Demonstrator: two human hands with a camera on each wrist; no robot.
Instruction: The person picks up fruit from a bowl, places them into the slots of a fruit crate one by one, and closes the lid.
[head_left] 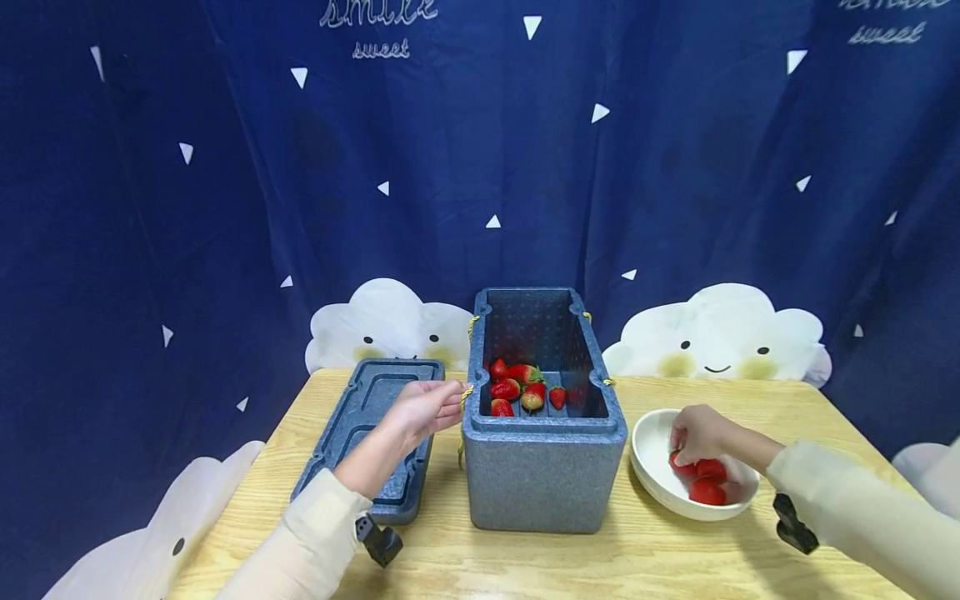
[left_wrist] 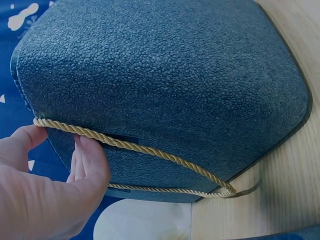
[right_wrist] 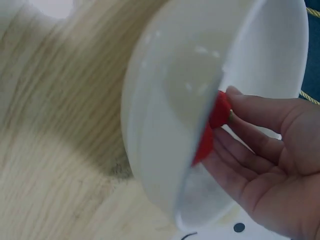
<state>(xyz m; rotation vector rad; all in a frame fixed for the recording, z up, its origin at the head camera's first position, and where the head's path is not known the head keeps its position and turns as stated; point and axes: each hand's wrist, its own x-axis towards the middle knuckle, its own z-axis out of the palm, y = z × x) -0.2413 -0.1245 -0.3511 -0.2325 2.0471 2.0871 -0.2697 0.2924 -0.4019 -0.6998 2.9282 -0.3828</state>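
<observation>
My left hand (head_left: 423, 408) touches the outer left wall of a blue-grey foam box (head_left: 540, 479) near its rim. Its fingers lie against the wall beside a twisted gold rope (left_wrist: 165, 155). Inside the lidless box, several strawberries (head_left: 506, 389) lie on the floor toward the near left. Over on the right, my right hand (head_left: 705, 435) reaches into a white bowl (head_left: 649, 450). There it pinches a strawberry (right_wrist: 220, 111) between thumb and fingers, as the right wrist view shows. Other strawberries (head_left: 707, 492) lie in the bowl beneath and beside it; the bowl's wall partly hides them in that view.
The box's lid (head_left: 371, 400) lies flat on the wooden table (head_left: 525, 562) to the left, partly behind my left forearm. A dark blue curtain (head_left: 435, 192) with white clouds hangs behind the table. A black wrist camera (head_left: 795, 525) sits under the right sleeve.
</observation>
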